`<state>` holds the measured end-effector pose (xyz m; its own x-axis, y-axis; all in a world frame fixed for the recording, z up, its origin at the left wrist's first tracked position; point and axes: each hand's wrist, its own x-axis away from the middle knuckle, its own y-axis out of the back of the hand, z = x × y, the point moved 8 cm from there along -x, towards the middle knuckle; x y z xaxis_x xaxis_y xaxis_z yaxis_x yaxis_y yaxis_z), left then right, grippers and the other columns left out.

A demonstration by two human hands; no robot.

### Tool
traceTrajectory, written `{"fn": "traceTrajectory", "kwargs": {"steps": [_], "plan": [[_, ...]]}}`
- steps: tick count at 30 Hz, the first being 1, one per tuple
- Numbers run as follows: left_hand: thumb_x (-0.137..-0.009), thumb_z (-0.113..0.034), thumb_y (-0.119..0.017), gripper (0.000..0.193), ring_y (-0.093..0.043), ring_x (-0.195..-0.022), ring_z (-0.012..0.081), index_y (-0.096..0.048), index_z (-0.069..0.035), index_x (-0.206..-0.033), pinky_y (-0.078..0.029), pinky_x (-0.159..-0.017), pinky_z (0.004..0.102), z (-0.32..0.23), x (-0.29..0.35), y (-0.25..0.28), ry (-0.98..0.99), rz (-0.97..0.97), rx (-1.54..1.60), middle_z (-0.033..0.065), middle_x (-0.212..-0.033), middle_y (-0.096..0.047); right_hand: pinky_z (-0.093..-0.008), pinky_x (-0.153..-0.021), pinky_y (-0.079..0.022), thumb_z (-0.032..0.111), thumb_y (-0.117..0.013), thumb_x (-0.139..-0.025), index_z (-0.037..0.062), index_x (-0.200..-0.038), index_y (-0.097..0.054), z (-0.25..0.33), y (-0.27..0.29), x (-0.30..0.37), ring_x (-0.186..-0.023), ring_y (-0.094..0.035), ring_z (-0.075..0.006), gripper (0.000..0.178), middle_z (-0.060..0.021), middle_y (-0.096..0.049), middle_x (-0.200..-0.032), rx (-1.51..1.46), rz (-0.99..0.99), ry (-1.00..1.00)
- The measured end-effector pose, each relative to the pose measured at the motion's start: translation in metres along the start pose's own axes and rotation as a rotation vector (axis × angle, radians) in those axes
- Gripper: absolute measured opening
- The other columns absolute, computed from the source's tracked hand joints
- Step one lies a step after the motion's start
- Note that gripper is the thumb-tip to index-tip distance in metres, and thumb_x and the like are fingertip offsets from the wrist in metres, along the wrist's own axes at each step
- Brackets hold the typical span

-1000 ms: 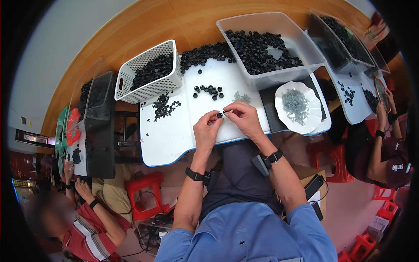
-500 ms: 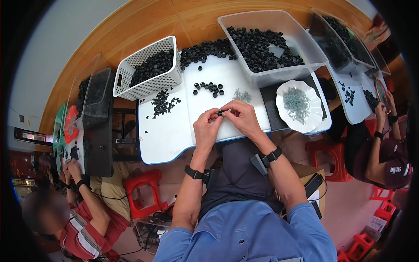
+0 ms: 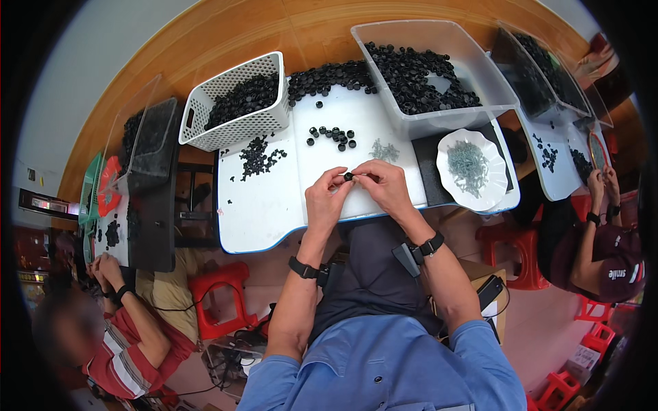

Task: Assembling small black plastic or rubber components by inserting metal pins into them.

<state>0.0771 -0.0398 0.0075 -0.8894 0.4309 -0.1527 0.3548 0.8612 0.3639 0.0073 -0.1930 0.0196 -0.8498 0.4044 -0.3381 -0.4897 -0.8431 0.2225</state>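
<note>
Between my fingertips, just above the table's near edge, is a small round black part point(image 3: 348, 176). My left hand point(image 3: 325, 198) pinches it from the left. My right hand point(image 3: 388, 188) closes on its right side with thumb and forefinger; any finer piece there is too small to make out. Beyond my hands lies a loose group of round black parts point(image 3: 342, 146). A little pile of thin, pale greenish translucent pieces point(image 3: 384, 150) sits just past my right hand. More such pieces point(image 3: 468, 168) fill a scalloped white plate point(image 3: 500, 179) at the right.
Small black pieces point(image 3: 256, 159) lie left on the white table point(image 3: 253, 222). Behind stand a white perforated basket point(image 3: 236, 138) and a clear plastic bin point(image 3: 449, 125), both holding black parts. A heap of black parts point(image 3: 329, 80) lies between them. People work at both sides, near red stools point(image 3: 229, 308).
My hands stay together around the black part, which has turned slightly between the fingertips. The whole view has shifted a little; the things on the table lie as before.
</note>
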Motion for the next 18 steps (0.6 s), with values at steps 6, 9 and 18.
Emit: {"fn": "traceTrajectory", "kwargs": {"steps": [6,9,18], "plan": [[-0.089,-0.005,-0.079,0.029,-0.074,-0.087,0.0132,-0.073,0.0,-0.118,-0.058,-0.078,0.0277,-0.003,-0.001,-0.003,-0.028,0.032,0.044,0.0097,-0.095,-0.079,-0.0282,-0.066,-0.054,0.0,-0.075,-0.086,0.0004,-0.097,-0.079,-0.003,0.001,-0.001,-0.075,-0.07,-0.015,0.011,-0.0092,-0.077,-0.093,-0.048,0.005,-0.01],[-0.089,-0.006,-0.078,0.029,-0.074,-0.086,0.014,-0.074,0.0,-0.117,-0.059,-0.078,0.0279,-0.007,-0.002,-0.002,-0.039,0.037,0.026,0.0097,-0.095,-0.079,-0.0274,-0.067,-0.053,0.0,-0.075,-0.087,0.0012,-0.097,-0.079,-0.005,0.0,-0.002,-0.075,-0.07,-0.015,0.012,-0.009,-0.077,-0.093,-0.053,0.019,-0.032],[-0.088,-0.006,-0.078,0.026,-0.077,-0.085,0.0224,-0.073,0.0,-0.112,-0.06,-0.075,0.0327,-0.005,-0.001,-0.002,-0.038,0.043,0.023,0.0144,-0.094,-0.077,-0.0268,-0.068,-0.053,0.0,-0.074,-0.086,0.0017,-0.098,-0.08,-0.005,-0.001,-0.002,-0.077,-0.069,-0.0148,0.013,-0.0083,-0.077,-0.093,-0.029,0.041,-0.068]]}}
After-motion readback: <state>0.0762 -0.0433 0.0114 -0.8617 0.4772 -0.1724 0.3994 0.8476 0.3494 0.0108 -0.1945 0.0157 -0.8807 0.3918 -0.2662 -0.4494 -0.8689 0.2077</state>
